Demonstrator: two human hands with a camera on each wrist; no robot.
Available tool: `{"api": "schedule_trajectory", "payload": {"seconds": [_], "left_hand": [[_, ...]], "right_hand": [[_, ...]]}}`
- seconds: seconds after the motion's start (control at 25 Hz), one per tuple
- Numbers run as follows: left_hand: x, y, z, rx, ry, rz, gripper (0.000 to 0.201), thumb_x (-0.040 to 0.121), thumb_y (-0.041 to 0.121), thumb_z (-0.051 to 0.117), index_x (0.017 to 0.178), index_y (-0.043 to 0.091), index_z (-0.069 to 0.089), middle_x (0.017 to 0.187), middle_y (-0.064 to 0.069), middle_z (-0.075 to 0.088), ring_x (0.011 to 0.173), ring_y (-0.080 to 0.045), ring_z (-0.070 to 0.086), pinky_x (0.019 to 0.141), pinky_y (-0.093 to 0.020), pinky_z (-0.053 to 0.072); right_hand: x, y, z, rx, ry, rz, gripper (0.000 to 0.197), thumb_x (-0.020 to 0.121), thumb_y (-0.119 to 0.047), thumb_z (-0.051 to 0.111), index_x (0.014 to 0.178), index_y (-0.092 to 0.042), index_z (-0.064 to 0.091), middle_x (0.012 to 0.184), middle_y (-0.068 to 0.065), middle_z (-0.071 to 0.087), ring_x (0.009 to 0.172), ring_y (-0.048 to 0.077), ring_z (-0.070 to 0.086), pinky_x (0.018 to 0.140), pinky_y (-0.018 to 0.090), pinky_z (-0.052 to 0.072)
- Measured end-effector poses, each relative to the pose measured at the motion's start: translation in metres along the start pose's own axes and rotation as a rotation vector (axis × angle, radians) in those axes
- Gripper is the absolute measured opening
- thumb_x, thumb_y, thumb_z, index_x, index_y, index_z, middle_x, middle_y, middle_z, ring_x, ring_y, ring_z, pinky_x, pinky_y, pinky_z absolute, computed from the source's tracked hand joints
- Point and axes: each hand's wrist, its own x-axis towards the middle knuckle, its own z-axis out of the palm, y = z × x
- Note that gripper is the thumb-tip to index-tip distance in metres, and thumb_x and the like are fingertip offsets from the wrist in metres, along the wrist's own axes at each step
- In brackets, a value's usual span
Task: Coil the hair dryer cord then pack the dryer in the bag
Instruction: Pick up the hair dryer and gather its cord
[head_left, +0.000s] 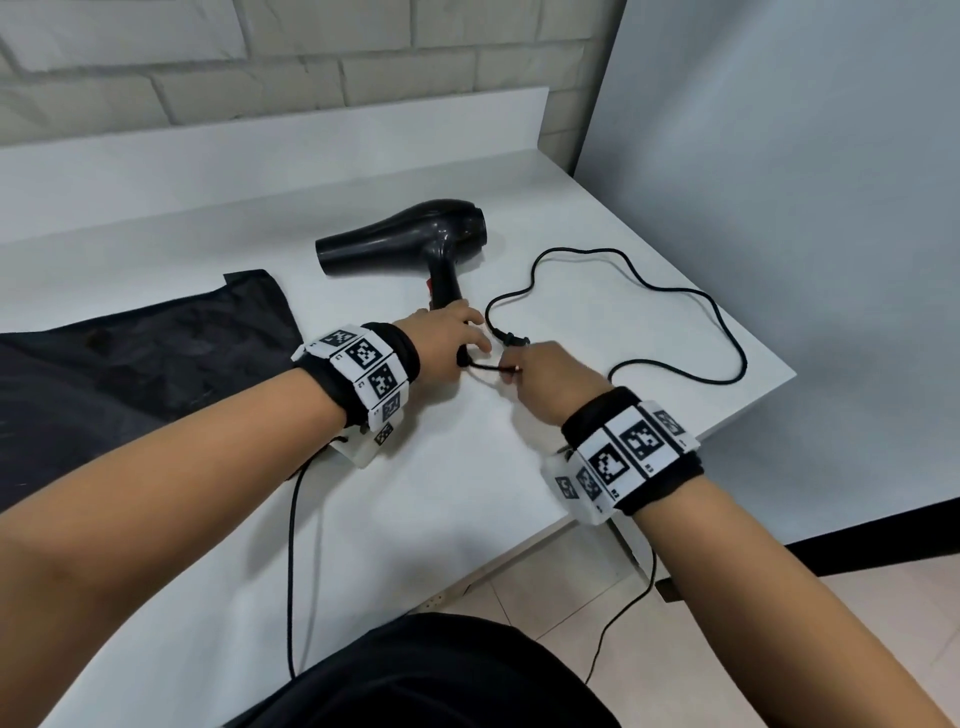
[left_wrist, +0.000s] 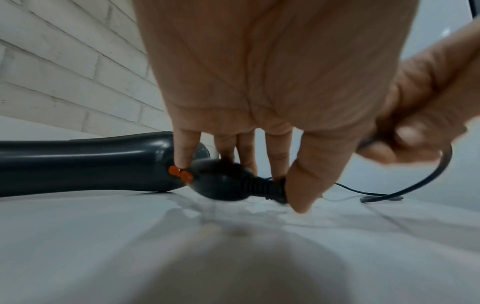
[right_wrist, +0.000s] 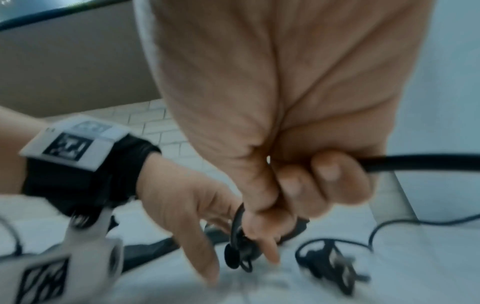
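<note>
The hair dryer (head_left: 415, 234) lies on the worktop (head_left: 467, 467), handle toward the person. The left hand (head_left: 447, 332) pinches the cord's strain relief (left_wrist: 262, 187) at the handle base; the right hand (head_left: 550, 379), just beside, closes its grip around the cord (head_left: 675, 291), which trails rightward in loose loops. The bag (head_left: 130, 364) lies left.

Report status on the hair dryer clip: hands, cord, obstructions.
Left hand pinches cord at handle base. Right hand grips cord, uncoiled. Dryer on table, bag flat. Nothing blocking.

Soft, even light; both wrist views blurred (edges bowed by wide-angle).
</note>
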Motion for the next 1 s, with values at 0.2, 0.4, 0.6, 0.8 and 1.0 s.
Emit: {"api": "schedule_trajectory", "payload": {"seconds": [0.2,0.4,0.6,0.8,1.0], "left_hand": [[-0.008,0.009,-0.020,-0.194,0.444,0.059,0.026,0.089,0.030,0.056,0.107,0.013,0.065,0.106,-0.009,0.061,0.114,-0.023,0.049,0.113,-0.042,0.017],[-0.022,0.029,-0.051,-0.646,0.583,0.159,0.053,0.089,0.050,0.033,0.047,0.022,0.050,0.049,0.002,0.052,0.047,-0.009,0.045,0.058,-0.022,0.036],[-0.019,0.032,-0.094,-1.052,0.692,0.117,0.053,0.090,0.043,0.033,0.045,0.014,0.034,0.032,0.008,0.032,0.035,-0.006,0.026,0.041,-0.019,0.028],[-0.022,0.027,-0.106,-1.158,0.705,0.096,0.061,0.098,0.036,0.032,0.041,0.015,0.037,0.033,0.010,0.032,0.036,-0.009,0.029,0.045,-0.020,0.031],[-0.036,0.016,-0.124,-1.160,0.642,-0.005,0.056,0.099,0.030,0.034,0.048,0.010,0.041,0.031,0.005,0.040,0.039,-0.016,0.038,0.050,-0.023,0.038]], "right_hand": [[-0.005,-0.006,-0.036,0.092,0.488,-0.211,0.027,0.080,0.000,0.040,0.090,-0.008,0.063,0.092,0.014,0.060,0.090,0.035,0.053,0.080,0.043,0.045],[-0.003,-0.016,-0.062,-0.005,1.055,-0.169,0.023,0.081,-0.015,0.052,0.091,-0.023,0.071,0.089,0.010,0.058,0.088,0.033,0.050,0.074,0.033,0.029],[0.009,-0.035,-0.063,0.525,0.960,-0.266,0.023,0.081,-0.004,0.052,0.103,-0.007,0.049,0.086,0.004,0.050,0.081,0.017,0.050,0.072,0.025,0.043],[0.032,-0.054,-0.022,0.615,0.365,-0.205,0.036,0.084,-0.012,0.059,0.116,-0.008,0.044,0.111,0.011,0.062,0.103,0.022,0.059,0.082,0.024,0.044],[0.048,-0.073,-0.017,0.728,0.377,-0.180,0.032,0.089,-0.010,0.051,0.120,-0.010,0.042,0.109,0.009,0.064,0.099,0.022,0.062,0.087,0.031,0.048]]}}
